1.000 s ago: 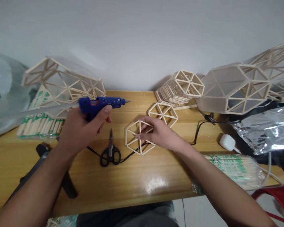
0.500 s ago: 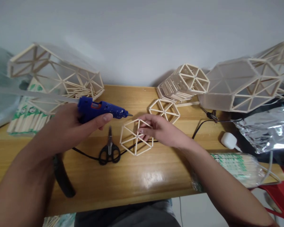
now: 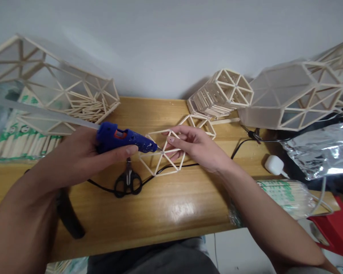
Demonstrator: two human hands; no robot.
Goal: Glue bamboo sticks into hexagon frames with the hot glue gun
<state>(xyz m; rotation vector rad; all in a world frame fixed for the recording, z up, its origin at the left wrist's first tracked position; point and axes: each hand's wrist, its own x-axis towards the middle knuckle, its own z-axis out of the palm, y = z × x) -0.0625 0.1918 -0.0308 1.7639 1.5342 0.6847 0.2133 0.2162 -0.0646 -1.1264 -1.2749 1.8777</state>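
Note:
My left hand is closed round a blue hot glue gun, with a long translucent glue stick running out of its back. The gun's nozzle points right and meets the centre joint of a hexagonal frame of thin wooden sticks. My right hand pinches that frame by its upper right spokes, holding it tilted above the table. Below the gun lie black-handled scissors, their blades partly hidden. Behind my right hand, a second hexagonal stick frame rests on the table.
A stack of hexagonal frames leans by the wall. Larger paper-covered stick structures stand left and right, the left one holding loose sticks. Packed sticks, a white charger, foil and a black cable lie right.
The glue gun's nozzle has come down and right onto the frame's centre. My right hand has raised and turned the frame a little. The view has shifted slightly.

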